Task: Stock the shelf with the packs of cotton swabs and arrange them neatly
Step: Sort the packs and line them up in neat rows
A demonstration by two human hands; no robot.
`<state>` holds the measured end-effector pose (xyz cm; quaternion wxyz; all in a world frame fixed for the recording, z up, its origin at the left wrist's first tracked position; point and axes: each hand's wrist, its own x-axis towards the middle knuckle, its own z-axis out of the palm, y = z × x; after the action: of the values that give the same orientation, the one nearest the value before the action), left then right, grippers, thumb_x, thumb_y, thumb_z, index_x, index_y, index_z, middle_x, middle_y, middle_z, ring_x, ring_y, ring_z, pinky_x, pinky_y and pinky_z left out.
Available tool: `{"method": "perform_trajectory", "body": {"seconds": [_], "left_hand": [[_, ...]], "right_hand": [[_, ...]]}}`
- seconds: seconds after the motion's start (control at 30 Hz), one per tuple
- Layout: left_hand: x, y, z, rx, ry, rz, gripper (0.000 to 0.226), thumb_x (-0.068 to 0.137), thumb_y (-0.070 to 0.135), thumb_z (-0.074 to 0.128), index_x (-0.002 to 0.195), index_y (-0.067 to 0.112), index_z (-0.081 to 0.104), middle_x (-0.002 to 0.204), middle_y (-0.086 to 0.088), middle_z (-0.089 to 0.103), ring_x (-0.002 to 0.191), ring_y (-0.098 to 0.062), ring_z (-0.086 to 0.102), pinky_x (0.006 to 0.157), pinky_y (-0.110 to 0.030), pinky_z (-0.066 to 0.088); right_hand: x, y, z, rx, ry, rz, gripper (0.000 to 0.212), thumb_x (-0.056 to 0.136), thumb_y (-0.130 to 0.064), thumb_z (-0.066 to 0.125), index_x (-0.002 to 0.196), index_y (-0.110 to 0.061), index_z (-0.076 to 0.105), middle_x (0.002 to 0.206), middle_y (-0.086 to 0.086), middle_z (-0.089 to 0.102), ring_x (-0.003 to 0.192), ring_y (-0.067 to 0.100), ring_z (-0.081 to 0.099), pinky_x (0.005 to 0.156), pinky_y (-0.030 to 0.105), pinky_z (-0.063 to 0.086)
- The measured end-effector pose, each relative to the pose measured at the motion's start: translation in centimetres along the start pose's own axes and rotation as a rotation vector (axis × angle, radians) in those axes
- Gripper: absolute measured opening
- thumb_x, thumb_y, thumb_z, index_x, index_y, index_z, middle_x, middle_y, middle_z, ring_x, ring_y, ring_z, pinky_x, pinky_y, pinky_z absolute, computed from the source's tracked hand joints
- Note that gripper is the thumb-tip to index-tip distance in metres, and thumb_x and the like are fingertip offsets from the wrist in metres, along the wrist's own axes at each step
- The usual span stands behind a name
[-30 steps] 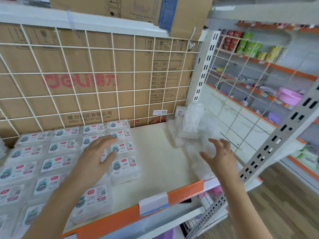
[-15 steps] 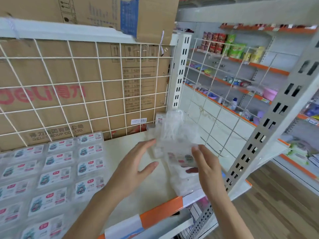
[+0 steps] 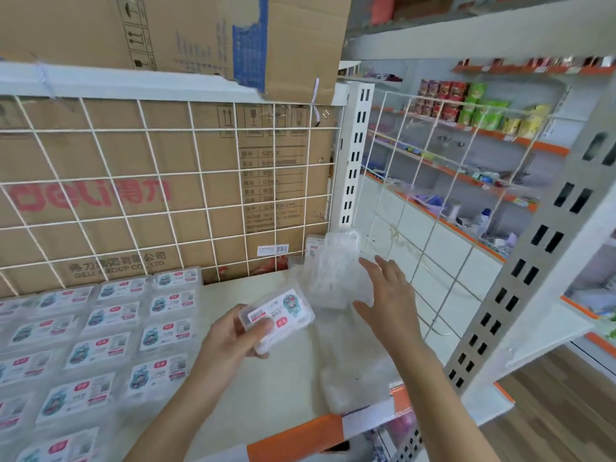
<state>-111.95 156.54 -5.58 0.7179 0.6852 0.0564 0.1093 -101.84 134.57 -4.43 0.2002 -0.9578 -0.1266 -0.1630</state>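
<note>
Holding one pack just right of the stocked block

The stocked block (image 3: 100, 345) of cotton swab packs lies flat in rows on the left part of the shelf (image 3: 233, 411), labels up, long sides running across the shelf. Just right of the block is a bare strip of shelf. Above that strip, the left hand (image 3: 230, 338) grips a single pack (image 3: 283, 315), thumb on the label and fingers underneath. The pack's long axis slants up to the right, out of line with the block. Farther right of the block, a crumpled clear bag (image 3: 333, 281) sits in the shelf corner. The right hand (image 3: 390, 301) is at the bag, fingers straight and spread, holding nothing. The left hand is the nearer to the block, so the placing likely falls to it, after turning the pack square with the rows.
</note>
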Motion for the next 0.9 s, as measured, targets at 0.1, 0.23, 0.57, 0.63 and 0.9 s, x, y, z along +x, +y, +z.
{"method": "perform_trajectory", "body": {"seconds": [0.1,0.23,0.57,0.63,0.9], "left_hand": [[-0.1,-0.1,-0.2,-0.023,0.07,-0.031,0.059,0.053,0.039,0.074,0.095,-0.002,0.062,0.077,-0.006,0.067,0.061,-0.008,0.06,0.052,-0.026,0.053],[-0.6,0.1,-0.2,-0.048,0.148,-0.065,0.048,0.064,0.028,0.065,0.099,-0.005,0.06,0.09,-0.014,0.067,0.061,-0.006,0.06,0.049,-0.022,0.051],[-3.0,-0.2,0.3,-0.059,0.213,-0.074,0.058,0.057,0.043,0.071,0.097,0.002,0.063,0.089,-0.006,0.072,0.07,-0.009,0.063,0.056,-0.023,0.053],[-3.3,-0.1,0.3,-0.059,0.22,-0.072,0.068,0.05,0.049,0.07,0.099,0.002,0.063,0.091,-0.008,0.072,0.07,-0.01,0.063,0.056,-0.023,0.053],[-3.8,0.8,0.5,-0.113,0.233,-0.067,0.067,0.048,0.05,0.07,0.1,0.008,0.064,0.092,-0.001,0.073,0.074,-0.007,0.065,0.058,-0.022,0.054]], "right_hand": [[0.9,0.8,1.0,-0.082,-0.101,0.0,0.07,0.089,-0.022,0.061,0.147,-0.029,0.023,0.158,-0.001,0.012,0.146,0.023,0.001,0.114,0.041,0.014],[0.8,0.9,1.7,0.044,-0.005,-0.03,0.056,0.09,-0.009,0.056,0.142,-0.021,0.038,0.154,0.002,0.027,0.145,0.025,0.009,0.114,0.037,0.016],[1.4,0.9,2.9,0.119,0.101,-0.115,0.057,0.064,-0.006,0.082,0.117,-0.016,0.065,0.119,0.021,0.051,0.116,0.043,0.045,0.085,0.052,0.05],[1.3,0.8,2.7,0.137,0.107,-0.098,0.052,0.07,0.0,0.074,0.118,-0.016,0.063,0.123,0.019,0.048,0.119,0.039,0.043,0.081,0.043,0.052],[-0.6,-0.7,-2.0,0.751,0.311,0.029,0.026,0.093,-0.019,0.054,0.117,-0.027,0.055,0.105,-0.013,0.052,0.085,-0.004,0.05,0.064,0.012,0.04]]}}
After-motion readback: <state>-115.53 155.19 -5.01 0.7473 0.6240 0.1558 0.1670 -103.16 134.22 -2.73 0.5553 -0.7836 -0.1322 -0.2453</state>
